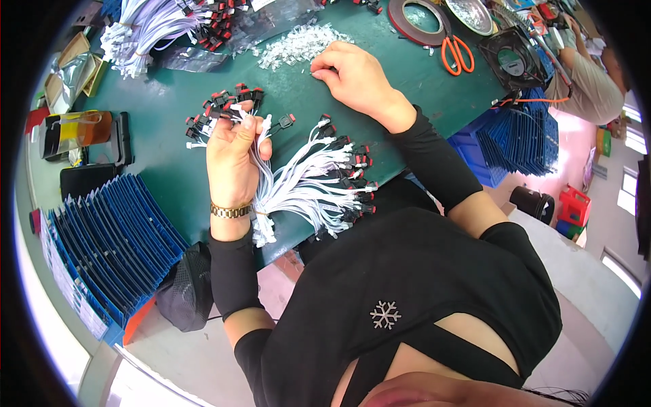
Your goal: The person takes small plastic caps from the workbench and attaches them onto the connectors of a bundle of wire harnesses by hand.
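Note:
My left hand is closed around several white cables whose black-and-red rocker switches stick out past the fingers. A larger tied bundle of white cables lies beside the left wrist, its switches fanned out to the right and its white connectors near the table edge. One cable with a switch reaches out between the hand and that bundle. My right hand hovers just right of a pile of small clear plastic pieces. Its thumb and forefinger are pinched together; anything between them is too small to make out.
On the green table, another cable bundle lies far left. A tape roll, orange-handled scissors and a black fan are far right. Blue racks stand at both sides. A co-worker's arm shows far right.

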Tool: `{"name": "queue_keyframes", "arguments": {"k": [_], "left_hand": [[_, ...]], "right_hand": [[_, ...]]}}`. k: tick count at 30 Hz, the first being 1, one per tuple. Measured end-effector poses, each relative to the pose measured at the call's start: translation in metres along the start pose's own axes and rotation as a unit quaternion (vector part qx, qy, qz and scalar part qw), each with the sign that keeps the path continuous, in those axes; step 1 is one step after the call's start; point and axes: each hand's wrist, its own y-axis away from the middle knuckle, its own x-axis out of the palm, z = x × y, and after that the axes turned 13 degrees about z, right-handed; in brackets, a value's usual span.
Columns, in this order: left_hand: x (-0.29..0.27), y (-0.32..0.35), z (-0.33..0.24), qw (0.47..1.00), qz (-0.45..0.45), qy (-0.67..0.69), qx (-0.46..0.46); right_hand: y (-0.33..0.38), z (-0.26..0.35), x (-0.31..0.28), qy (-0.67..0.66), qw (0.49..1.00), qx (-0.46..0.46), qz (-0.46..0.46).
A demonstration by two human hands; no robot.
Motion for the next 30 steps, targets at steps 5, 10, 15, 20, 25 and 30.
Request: {"name": "queue_keyframes", "arguments": {"k": [5,10,15,20,25,30], "left_hand": [[0.005,0.0,-0.002,0.999,-0.003,-0.018,0.029],[0.007,0.001,-0.002,0.999,0.016,-0.011,0.032],[0.011,0.001,-0.006,0.996,-0.021,-0.082,0.041],[0.005,-0.003,-0.005,0.994,0.0,-0.112,0.002],[0.008,-0.003,-0.005,0.999,-0.025,-0.045,0.015],[-0.004,-0.004,-0.005,0.999,-0.014,-0.026,0.016]], "right_hand": [[0.001,0.007,-0.003,-0.13,0.991,-0.021,-0.029],[-0.001,0.024,-0.009,-0.252,0.968,-0.002,0.008],[-0.008,0.045,-0.011,-0.428,0.903,-0.026,0.039],[-0.015,0.057,-0.006,-0.505,0.86,-0.059,0.04],[-0.013,0.064,-0.003,-0.523,0.85,-0.044,0.045],[-0.008,0.062,-0.001,-0.537,0.842,-0.003,0.057]]}}
